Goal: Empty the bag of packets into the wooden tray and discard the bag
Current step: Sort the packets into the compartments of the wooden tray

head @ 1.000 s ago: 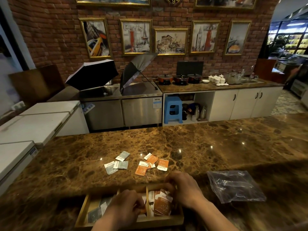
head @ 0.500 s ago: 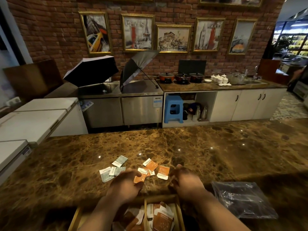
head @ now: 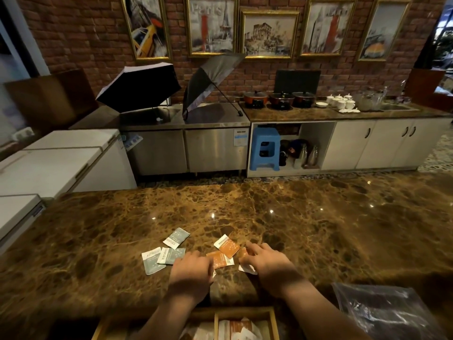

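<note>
Loose packets lie on the brown marble counter. Three grey-green packets (head: 163, 254) sit to the left, and orange packets (head: 226, 247) lie between my hands. My left hand (head: 191, 271) rests palm down on the left edge of the orange packets. My right hand (head: 266, 263) covers orange packets on their right side, fingers curled over them. The wooden tray (head: 245, 312) is at the bottom edge, partly cut off, with packets in its compartments. The clear plastic bag (head: 389, 312) lies flat and empty at the lower right.
The marble counter (head: 318, 229) stretches wide ahead and to both sides. Beyond it are steel units with two open umbrellas (head: 213, 77), a blue stool (head: 264, 148), white cabinets and white chest freezers (head: 56, 163) at the left.
Both hands left the wooden tray and moved forward onto the loose orange packets on the counter. The view tilted up, so the tray slid toward the bottom edge.
</note>
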`<state>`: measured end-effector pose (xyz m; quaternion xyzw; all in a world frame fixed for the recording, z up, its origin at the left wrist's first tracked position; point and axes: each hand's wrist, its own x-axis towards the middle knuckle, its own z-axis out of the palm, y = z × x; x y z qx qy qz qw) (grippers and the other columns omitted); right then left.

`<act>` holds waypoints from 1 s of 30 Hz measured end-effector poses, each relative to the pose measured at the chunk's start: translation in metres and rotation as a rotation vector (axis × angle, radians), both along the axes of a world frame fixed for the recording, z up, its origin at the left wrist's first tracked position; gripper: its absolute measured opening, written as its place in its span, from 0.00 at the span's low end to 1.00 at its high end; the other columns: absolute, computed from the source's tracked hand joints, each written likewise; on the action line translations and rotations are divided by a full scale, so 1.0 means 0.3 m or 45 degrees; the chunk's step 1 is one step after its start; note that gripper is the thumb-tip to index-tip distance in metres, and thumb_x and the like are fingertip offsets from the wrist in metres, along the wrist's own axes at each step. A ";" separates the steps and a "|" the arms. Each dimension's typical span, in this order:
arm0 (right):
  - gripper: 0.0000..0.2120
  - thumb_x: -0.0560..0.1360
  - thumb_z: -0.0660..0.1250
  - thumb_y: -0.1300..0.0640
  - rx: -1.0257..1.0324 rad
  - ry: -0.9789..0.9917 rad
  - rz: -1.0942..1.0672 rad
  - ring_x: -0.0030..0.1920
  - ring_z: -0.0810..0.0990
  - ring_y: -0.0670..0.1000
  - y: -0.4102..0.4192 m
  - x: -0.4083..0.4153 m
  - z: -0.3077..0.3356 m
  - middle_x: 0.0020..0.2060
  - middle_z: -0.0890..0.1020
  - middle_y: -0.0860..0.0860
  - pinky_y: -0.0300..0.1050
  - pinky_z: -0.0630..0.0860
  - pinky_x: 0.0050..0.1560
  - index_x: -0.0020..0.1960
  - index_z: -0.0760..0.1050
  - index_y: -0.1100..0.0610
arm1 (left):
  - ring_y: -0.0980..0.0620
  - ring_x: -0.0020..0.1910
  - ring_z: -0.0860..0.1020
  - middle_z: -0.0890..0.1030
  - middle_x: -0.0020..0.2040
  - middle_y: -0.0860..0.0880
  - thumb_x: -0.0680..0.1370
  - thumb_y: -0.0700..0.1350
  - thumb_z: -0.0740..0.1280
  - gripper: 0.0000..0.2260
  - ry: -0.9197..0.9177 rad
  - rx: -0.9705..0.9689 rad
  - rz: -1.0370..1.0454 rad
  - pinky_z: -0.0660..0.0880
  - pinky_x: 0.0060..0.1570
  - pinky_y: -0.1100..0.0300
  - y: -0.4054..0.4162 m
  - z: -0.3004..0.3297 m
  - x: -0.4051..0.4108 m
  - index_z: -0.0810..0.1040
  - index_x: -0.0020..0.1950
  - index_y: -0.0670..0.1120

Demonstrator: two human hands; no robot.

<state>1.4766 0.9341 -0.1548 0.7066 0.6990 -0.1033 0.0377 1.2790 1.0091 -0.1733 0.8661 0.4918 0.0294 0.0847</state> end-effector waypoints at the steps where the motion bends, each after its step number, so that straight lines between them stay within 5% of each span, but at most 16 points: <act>1: 0.21 0.83 0.59 0.52 0.018 0.022 -0.012 0.75 0.63 0.57 0.003 0.004 -0.006 0.80 0.61 0.52 0.54 0.68 0.71 0.75 0.66 0.50 | 0.49 0.51 0.77 0.79 0.51 0.51 0.79 0.51 0.62 0.04 -0.039 0.011 0.011 0.70 0.48 0.54 0.002 0.001 0.002 0.76 0.48 0.54; 4: 0.18 0.83 0.58 0.52 0.077 0.072 -0.024 0.68 0.69 0.54 0.013 0.027 -0.026 0.72 0.71 0.50 0.51 0.73 0.63 0.72 0.68 0.51 | 0.50 0.43 0.76 0.76 0.44 0.53 0.74 0.42 0.63 0.08 -0.230 -0.058 0.051 0.69 0.41 0.55 0.021 -0.005 0.010 0.68 0.46 0.54; 8: 0.15 0.82 0.58 0.49 0.117 0.112 -0.073 0.61 0.72 0.53 0.009 0.049 -0.043 0.64 0.74 0.50 0.50 0.73 0.58 0.67 0.69 0.49 | 0.59 0.35 0.74 0.79 0.42 0.54 0.69 0.35 0.68 0.17 -0.621 -0.432 0.085 0.73 0.36 0.62 0.055 0.018 0.027 0.71 0.49 0.54; 12: 0.17 0.79 0.63 0.45 0.161 0.163 -0.200 0.61 0.72 0.52 0.001 0.076 -0.054 0.61 0.72 0.50 0.49 0.74 0.60 0.67 0.72 0.47 | 0.59 0.37 0.77 0.82 0.48 0.54 0.68 0.34 0.75 0.22 -0.754 -0.537 0.006 0.82 0.45 0.54 0.080 0.036 0.083 0.74 0.50 0.58; 14: 0.15 0.79 0.65 0.45 0.166 0.197 -0.272 0.60 0.74 0.52 -0.012 0.097 -0.054 0.59 0.73 0.50 0.47 0.74 0.59 0.63 0.76 0.49 | 0.58 0.48 0.79 0.81 0.56 0.54 0.68 0.38 0.78 0.24 -0.668 -0.499 -0.005 0.80 0.55 0.54 0.090 0.035 0.111 0.75 0.55 0.58; 17: 0.15 0.79 0.65 0.46 0.165 0.220 -0.344 0.61 0.77 0.53 -0.030 0.127 -0.051 0.58 0.78 0.51 0.47 0.71 0.60 0.61 0.77 0.53 | 0.51 0.65 0.74 0.76 0.66 0.53 0.68 0.51 0.80 0.33 -0.225 -0.280 -0.028 0.71 0.66 0.54 0.102 0.014 0.125 0.70 0.69 0.55; 22: 0.13 0.77 0.69 0.45 0.192 0.719 -0.651 0.41 0.84 0.51 0.038 0.101 0.005 0.37 0.84 0.49 0.50 0.80 0.44 0.43 0.83 0.54 | 0.48 0.64 0.75 0.78 0.64 0.51 0.68 0.57 0.78 0.31 -0.124 -0.161 0.055 0.72 0.62 0.53 0.078 -0.012 0.112 0.69 0.67 0.53; 24: 0.13 0.78 0.69 0.47 0.108 0.858 -0.651 0.35 0.83 0.47 0.087 0.058 0.020 0.35 0.85 0.48 0.44 0.79 0.36 0.40 0.82 0.54 | 0.49 0.59 0.77 0.79 0.59 0.52 0.68 0.58 0.78 0.29 -0.177 -0.157 0.092 0.72 0.57 0.54 0.064 -0.019 0.097 0.69 0.63 0.53; 26: 0.10 0.79 0.69 0.48 0.061 0.856 -0.586 0.38 0.82 0.44 0.136 0.002 0.026 0.40 0.84 0.47 0.40 0.79 0.41 0.41 0.81 0.51 | 0.51 0.55 0.77 0.79 0.54 0.53 0.67 0.57 0.79 0.28 -0.269 -0.198 0.123 0.72 0.53 0.56 0.053 -0.035 0.074 0.69 0.59 0.53; 28: 0.08 0.79 0.69 0.50 0.070 0.858 -0.514 0.58 0.80 0.48 0.192 -0.060 0.006 0.59 0.82 0.50 0.46 0.76 0.62 0.51 0.83 0.53 | 0.51 0.53 0.77 0.79 0.52 0.53 0.67 0.56 0.78 0.25 -0.349 -0.235 0.117 0.70 0.51 0.57 0.050 -0.049 0.047 0.70 0.56 0.51; 30: 0.10 0.79 0.68 0.52 0.059 0.810 -0.429 0.73 0.69 0.53 0.236 -0.124 -0.011 0.73 0.72 0.51 0.50 0.64 0.74 0.57 0.81 0.54 | 0.50 0.54 0.77 0.80 0.53 0.51 0.69 0.54 0.76 0.22 -0.388 -0.239 0.092 0.68 0.50 0.58 0.048 -0.051 0.031 0.72 0.57 0.49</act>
